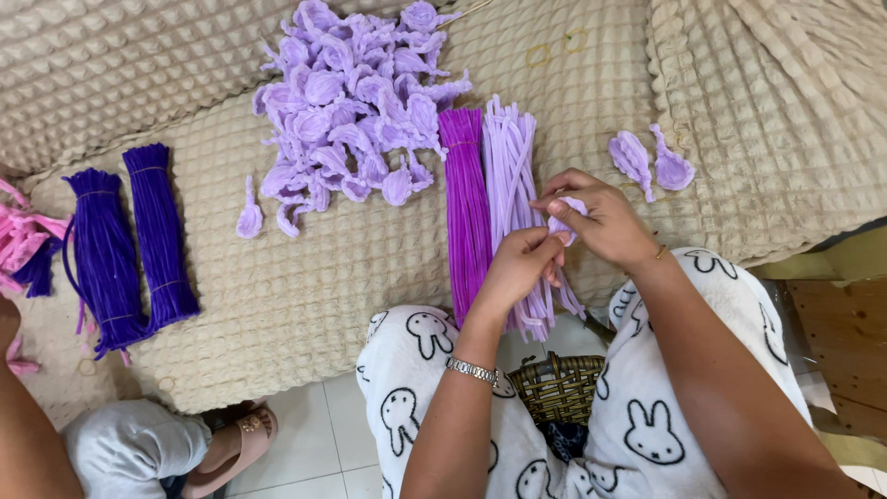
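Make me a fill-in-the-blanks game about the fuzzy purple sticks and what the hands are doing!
1. Both hands, left hand and right hand, hold a small ____ fuzzy shape.
2. The big pile of finished shapes lies on a ____ bumpy blanket.
3. The left wrist wears a silver ____.
4. Far from the hands lie two bundles of ____ purple sticks.

Missing words: lilac; beige; watch; dark

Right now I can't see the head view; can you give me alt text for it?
Both hands, left and right, pinch a small lilac chenille piece over a beige quilt. Below them lie a magenta stem bundle and a lilac stem bundle, with a pile of finished lilac petals behind. Two dark purple bundles lie far left, two loose petals right.
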